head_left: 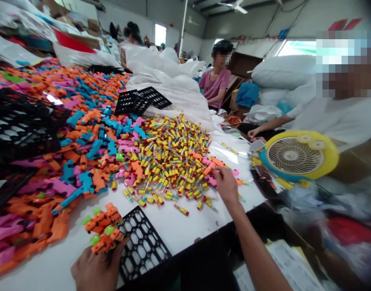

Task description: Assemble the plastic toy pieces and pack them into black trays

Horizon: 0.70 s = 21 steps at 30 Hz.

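My left hand (96, 268) is closed round several orange toy cars (104, 228) with black wheels and bright green parts. It holds them above the left end of a black plastic grid tray (144, 242), which lies at the table's front edge. My right hand (227, 184) reaches to the right side of a pile of small clear tubes with yellow labels and red ends (170, 157). Its fingers are bent together beside orange and pink toy pieces (208, 167); whatever lies between the fingertips is hidden.
A big heap of orange, blue and pink toys (94, 145) covers the table's left. Black grid trays (18, 125) are stacked on it, with more trays (143, 100) behind. A yellow fan (294, 155) stands at right. One person (215, 83) sits behind, another (331, 113) at right.
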Each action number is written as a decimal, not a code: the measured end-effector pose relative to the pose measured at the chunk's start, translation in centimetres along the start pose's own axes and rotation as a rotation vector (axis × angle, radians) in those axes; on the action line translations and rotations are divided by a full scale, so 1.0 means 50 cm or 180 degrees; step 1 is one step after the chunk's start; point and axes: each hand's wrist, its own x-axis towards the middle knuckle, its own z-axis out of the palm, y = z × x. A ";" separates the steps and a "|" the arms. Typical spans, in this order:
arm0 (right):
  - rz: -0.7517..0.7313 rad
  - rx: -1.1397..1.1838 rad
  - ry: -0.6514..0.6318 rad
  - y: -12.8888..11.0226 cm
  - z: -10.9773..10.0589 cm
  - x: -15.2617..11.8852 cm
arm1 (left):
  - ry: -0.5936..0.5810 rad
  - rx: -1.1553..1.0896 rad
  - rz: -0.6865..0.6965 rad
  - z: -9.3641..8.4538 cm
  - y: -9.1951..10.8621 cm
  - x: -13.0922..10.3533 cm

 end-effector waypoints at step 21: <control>0.0315 0.3314 -0.3595 -0.269 0.226 -0.220 | -0.0165 -0.0551 0.0222 -0.021 0.040 -0.011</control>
